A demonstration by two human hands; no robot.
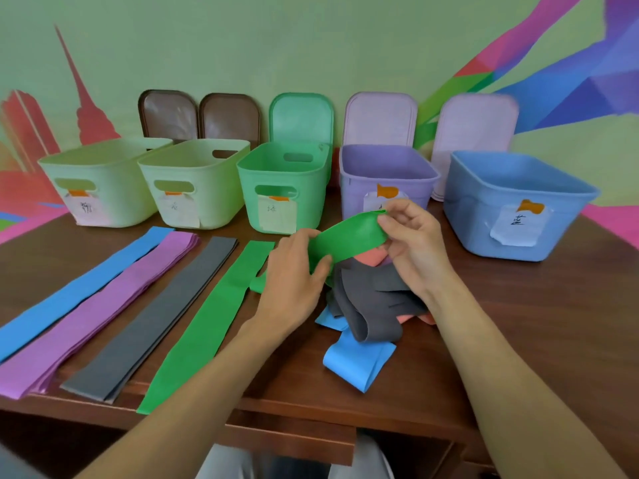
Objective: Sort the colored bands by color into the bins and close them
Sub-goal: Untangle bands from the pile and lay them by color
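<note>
left hand (pixel 294 271) pinches green band (pixel 349 238) low end | right hand (pixel 411 243) pinches its top end | band lifted above mixed pile (pixel 366 305) on worktop (pixel 518 323)

Five bins (pixel 311 202) stand in a row at the back of your worktop (pixel 518 323), lids (pixel 301 117) leaning on the wall (pixel 311 46) behind them. Flat bands (pixel 148 316) lie in four rows front left. Right of them sits a pile (pixel 373 305); your left hand (pixel 294 271) and right hand (pixel 415 247) hold a band (pixel 349 236) just above it.
</note>
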